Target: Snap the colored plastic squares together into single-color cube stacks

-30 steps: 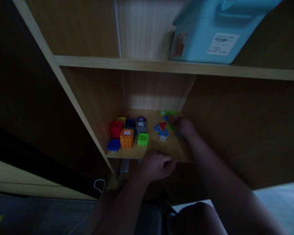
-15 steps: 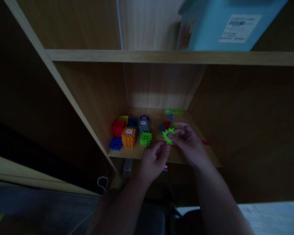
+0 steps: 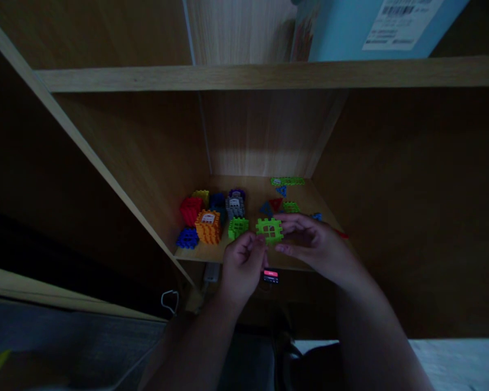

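Note:
Both hands meet over the front of a low wooden shelf (image 3: pixel 293 263). Between them is a flat green window-shaped building piece (image 3: pixel 269 230). My right hand (image 3: pixel 315 247) pinches its right side with the fingers closed. My left hand (image 3: pixel 242 263) is closed at its left edge with the fingertips touching it. Just left of the piece stands a green cube (image 3: pixel 238 228). Further left are an orange cube (image 3: pixel 207 226), a red cube (image 3: pixel 190 209), a blue piece (image 3: pixel 187 238) and a grey cube (image 3: pixel 234 206).
Loose flat pieces lie behind the hands: a red triangle (image 3: pixel 276 203), a blue triangle (image 3: pixel 281 190) and green strips (image 3: pixel 287 181). A light blue box (image 3: pixel 370 27) with a label sits on the shelf above. A small red light (image 3: pixel 271 275) glows below the shelf edge.
My right hand lifted a green piece from the loose pile at the back and brought it forward. My left hand rose from the shelf's front edge to meet it. The piece now faces the camera.

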The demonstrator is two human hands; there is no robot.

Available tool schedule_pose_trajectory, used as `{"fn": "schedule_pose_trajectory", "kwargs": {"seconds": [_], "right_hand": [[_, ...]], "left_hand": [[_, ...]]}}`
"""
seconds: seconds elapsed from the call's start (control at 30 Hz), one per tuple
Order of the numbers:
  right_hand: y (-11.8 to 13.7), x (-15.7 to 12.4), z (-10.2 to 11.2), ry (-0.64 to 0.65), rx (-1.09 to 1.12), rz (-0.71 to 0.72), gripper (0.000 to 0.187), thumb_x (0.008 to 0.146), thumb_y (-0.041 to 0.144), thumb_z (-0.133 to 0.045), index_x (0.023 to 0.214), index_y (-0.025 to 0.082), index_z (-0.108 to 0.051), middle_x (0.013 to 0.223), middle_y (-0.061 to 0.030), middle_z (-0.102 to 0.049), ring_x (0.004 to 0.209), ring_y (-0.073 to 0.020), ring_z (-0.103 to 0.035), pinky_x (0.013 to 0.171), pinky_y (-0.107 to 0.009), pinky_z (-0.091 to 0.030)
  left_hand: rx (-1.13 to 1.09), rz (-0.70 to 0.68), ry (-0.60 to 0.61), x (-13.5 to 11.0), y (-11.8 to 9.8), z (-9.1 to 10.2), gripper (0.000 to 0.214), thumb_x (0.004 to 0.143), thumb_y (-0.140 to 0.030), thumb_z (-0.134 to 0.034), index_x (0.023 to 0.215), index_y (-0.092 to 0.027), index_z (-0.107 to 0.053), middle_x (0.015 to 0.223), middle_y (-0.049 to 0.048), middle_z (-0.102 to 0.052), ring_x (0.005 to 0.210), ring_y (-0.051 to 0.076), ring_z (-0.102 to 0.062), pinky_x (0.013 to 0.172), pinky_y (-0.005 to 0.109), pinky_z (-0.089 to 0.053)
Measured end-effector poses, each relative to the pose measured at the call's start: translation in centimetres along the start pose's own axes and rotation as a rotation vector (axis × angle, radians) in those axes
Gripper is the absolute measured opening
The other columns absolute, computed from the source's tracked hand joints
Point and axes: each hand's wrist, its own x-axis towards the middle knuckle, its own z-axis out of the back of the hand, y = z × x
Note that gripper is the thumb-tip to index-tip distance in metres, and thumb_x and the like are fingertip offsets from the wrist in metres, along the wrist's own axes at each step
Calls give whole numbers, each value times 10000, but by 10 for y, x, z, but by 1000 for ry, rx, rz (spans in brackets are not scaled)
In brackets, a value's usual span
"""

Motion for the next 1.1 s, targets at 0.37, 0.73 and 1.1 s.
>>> {"fn": "schedule_pose_trajectory", "kwargs": {"seconds": [0.37,0.73,1.1], "right_hand": [[-5,3,-4,-26,-150,21,513,803,503,-925,1228,282,-740,1158,-68,-798,1064,-266,-755,995,-461,-621],[-22,9,-4,-214,-95,44,454,819,541,-905,1129,265,-719,1037,-47,-766,943,-229,-721,880,-388,-610],[-42,33,-48,-160,-450,177,338,897,468,-849,1134,267,-716,1117,-68,-751,1007,-272,-707,917,-443,-578]], "left_hand": [[-66,39,-45,2,-8,0,639,851,-802,-738,735,-200,-559,510,-62,-526,432,70,-433,455,194,-342],[185,21,251,-5,-7,6,698,971,-816,-539,677,-188,-625,531,-20,-535,482,101,-477,497,239,-344],[1047,-509,640,-11,11,0,580,1013,-574,-648,569,-200,-641,542,47,-629,548,166,-566,550,329,-226]]}}
